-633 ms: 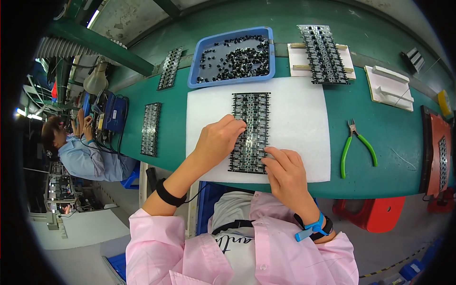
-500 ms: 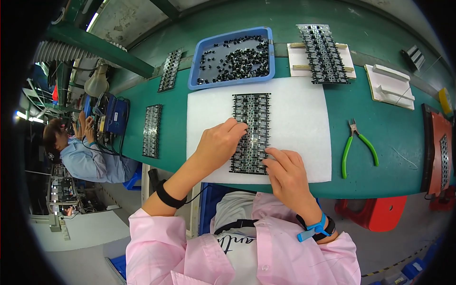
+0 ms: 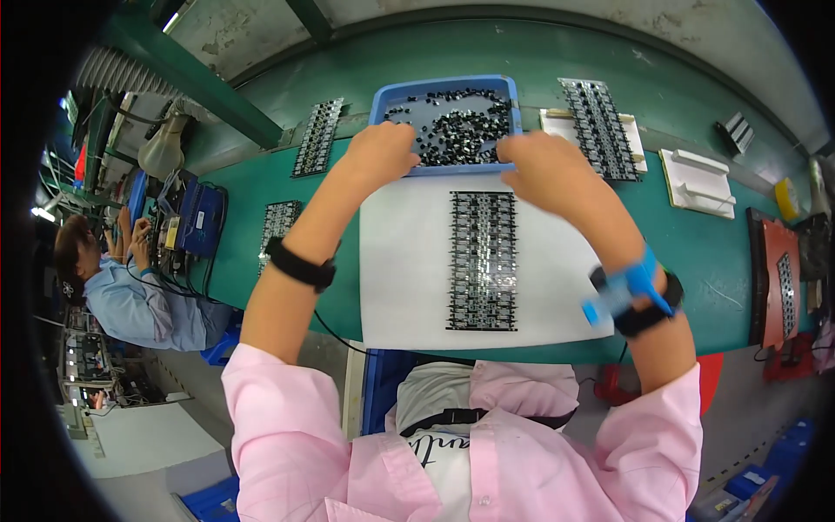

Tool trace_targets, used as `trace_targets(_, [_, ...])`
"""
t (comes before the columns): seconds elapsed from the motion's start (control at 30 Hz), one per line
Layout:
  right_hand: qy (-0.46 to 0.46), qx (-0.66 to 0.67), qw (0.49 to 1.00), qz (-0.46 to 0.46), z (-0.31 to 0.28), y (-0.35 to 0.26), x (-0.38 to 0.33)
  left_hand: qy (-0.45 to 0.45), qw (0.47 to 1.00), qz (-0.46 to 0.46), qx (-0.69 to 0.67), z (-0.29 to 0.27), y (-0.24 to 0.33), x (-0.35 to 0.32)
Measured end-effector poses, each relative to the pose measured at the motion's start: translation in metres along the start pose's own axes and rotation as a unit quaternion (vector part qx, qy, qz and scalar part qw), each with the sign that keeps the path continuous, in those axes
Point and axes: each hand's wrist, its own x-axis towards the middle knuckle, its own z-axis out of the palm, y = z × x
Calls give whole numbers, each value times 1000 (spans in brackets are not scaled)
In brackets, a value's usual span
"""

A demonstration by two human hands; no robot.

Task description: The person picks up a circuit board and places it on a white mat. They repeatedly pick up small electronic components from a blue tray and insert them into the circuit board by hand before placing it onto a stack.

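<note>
My left hand (image 3: 381, 157) is over the near left corner of a shallow blue tray (image 3: 461, 170), fingers curled together; anything between the fingertips is hidden. At the tray's near right corner is my right hand (image 3: 548, 170), slightly blurred, with thumb and fingers apart and nothing visible in them. Many small black components (image 3: 461, 130) lie loose in the tray. Nearer me, a long circuit board panel (image 3: 483, 261) with rows of black parts lies on a white foam sheet (image 3: 400, 261), touched by neither hand.
Two similar panels, a far one (image 3: 319, 139) and a nearer one (image 3: 280, 222), lie at left. At back right another panel (image 3: 600, 130) rests on a white stand; a white fixture (image 3: 696, 183) sits beside it. A co-worker (image 3: 143, 291) works far left.
Both hands have left the circuit board panel and moved forward to the blue tray. My right forearm now covers the area where the green-handled cutters lay.
</note>
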Motion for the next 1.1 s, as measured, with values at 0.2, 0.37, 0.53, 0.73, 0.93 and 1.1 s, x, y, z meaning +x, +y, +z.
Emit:
trace_targets(0.2, [-10,40,998,39,45,2,75,-94,993,-22,-69,11,8,31])
trace_targets(0.37, [13,39,999,-11,75,3,98,-25,985,6,-171,32,8,42])
trace_targets(0.53, [30,142,989,-10,67,7,101,-8,966,9,-258,31,-1,44])
trace_targets(0.73, [84,213,973,-2,58,9,99,111,952,30,-285,35,-8,41])
trace_targets(0.93, [40,341,934,103,54,12,94,193,939,28,-284,37,2,41])
trace_targets(1.1, [68,368,921,111,50,13,86,196,945,29,-261,27,12,33])
